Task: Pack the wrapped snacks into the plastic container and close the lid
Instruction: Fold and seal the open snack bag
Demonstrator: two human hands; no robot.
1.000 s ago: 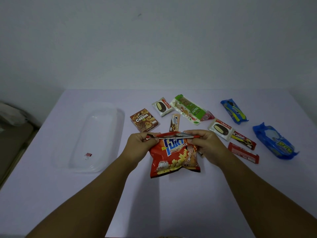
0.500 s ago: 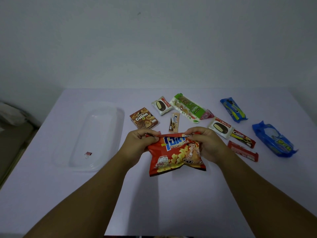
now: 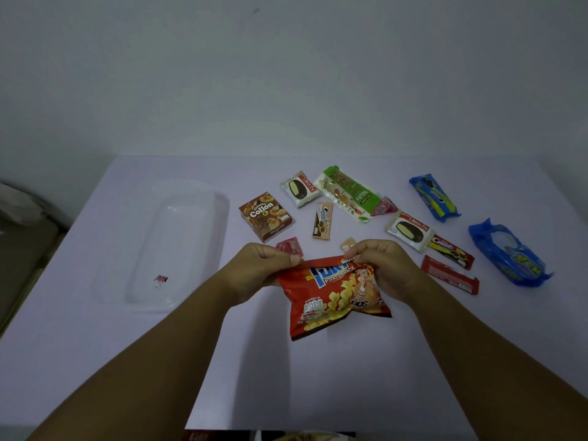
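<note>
At the far left I see the clear plastic container (image 3: 165, 246) lying open on the pale worktop (image 3: 95, 361), with a small pink mark on its base. Just right of it stands the brown Collon box (image 3: 265, 216), and beyond that a Choco Pie pack (image 3: 301, 192) and a small brown Oreo sachet (image 3: 322, 221). My left hand (image 3: 257, 270) pinches the top-left corner of the red potato snack bag (image 3: 334, 294), thumb against curled fingers, with a small pink candy (image 3: 289, 246) peeking out just behind the knuckles. The bag hangs between both hands in the middle of the worktop, well apart from the container. My right hand (image 3: 383, 268) pinches the bag's top-right edge, fingers curled over it. Behind lies a long green nut bar (image 3: 348, 194). Further right I see a 2nd Choco Pie (image 3: 409, 231), 2 red bars, a slim blue pack (image 3: 434, 197) and, furthest right, a large blue cookie pack (image 3: 509, 254).
</note>
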